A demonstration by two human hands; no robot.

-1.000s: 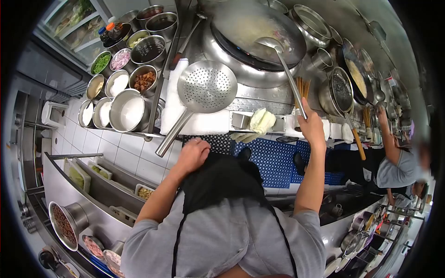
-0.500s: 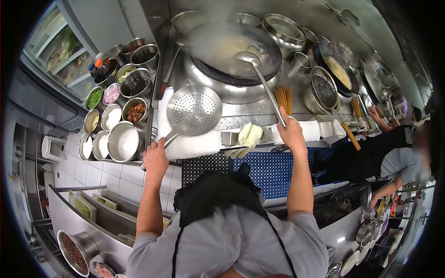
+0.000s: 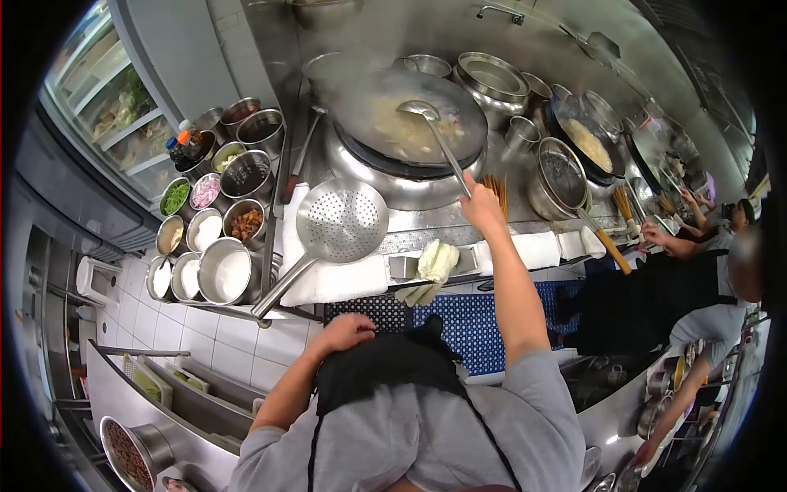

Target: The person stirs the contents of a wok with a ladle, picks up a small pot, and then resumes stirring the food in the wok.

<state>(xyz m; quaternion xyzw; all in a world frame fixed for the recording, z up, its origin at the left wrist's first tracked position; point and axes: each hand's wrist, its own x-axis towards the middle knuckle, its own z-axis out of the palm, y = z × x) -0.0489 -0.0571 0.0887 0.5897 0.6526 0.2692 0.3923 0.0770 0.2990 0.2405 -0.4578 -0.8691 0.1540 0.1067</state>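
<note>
Steam-hazed metal is forming the wall (image 3: 443, 37) behind the stove. One long-handled ladle (image 3: 443, 144), silvery and round-bowled, is slanting into a dark wok (image 3: 470, 121) of pale food. The right hand (image 3: 484, 207) is gripping its handle, arm reaching forward; the left hand (image 3: 348, 330) is hanging near the black apron (image 3: 385, 369), fingers loosely curled. One perforated strainer (image 3: 343, 220) is lying nearer the person, left of the wok; one mesh strainer (image 3: 562, 172) is resting over a pot (image 3: 541, 198) on the right. Four containers (image 3: 225, 275) are holding white contents.
</note>
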